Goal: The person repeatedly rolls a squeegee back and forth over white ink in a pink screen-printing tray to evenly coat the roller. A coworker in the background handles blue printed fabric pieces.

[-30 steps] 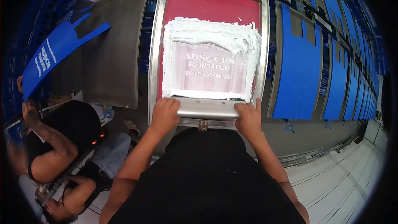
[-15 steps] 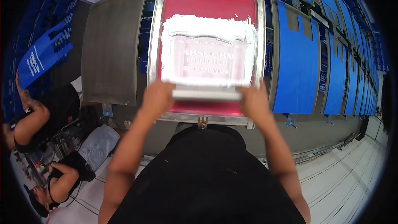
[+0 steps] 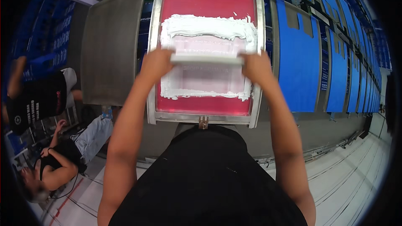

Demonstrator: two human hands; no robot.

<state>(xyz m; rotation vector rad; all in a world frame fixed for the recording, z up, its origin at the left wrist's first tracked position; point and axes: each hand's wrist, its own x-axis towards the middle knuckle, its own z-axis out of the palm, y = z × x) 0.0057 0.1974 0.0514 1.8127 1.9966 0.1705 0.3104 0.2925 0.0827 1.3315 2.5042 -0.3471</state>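
Note:
A screen printing frame (image 3: 259,25) with metal sides and a red mesh (image 3: 209,0) lies in front of me. White ink (image 3: 201,26) forms a thick band across the far part of the mesh and rims a paler printed area. Across that area lies a pale squeegee (image 3: 207,60), held level from side to side. My left hand (image 3: 157,63) is closed on its left end, and my right hand (image 3: 255,67) grips the right end. Both hands are slightly blurred. The squeegee's lower edge is hidden from me.
Left of the frame is a bare grey board (image 3: 111,48). To the right, blue bag-shaped fabric pieces (image 3: 295,58) lie on a long row of boards. Two people are at the left, one in a black shirt (image 3: 37,100). A metal clamp (image 3: 203,122) sits at the frame's near edge.
Both my hands have pushed the squeegee away from me, from the near end of the printed area to its middle. At the left, the blue bag and the people have shifted.

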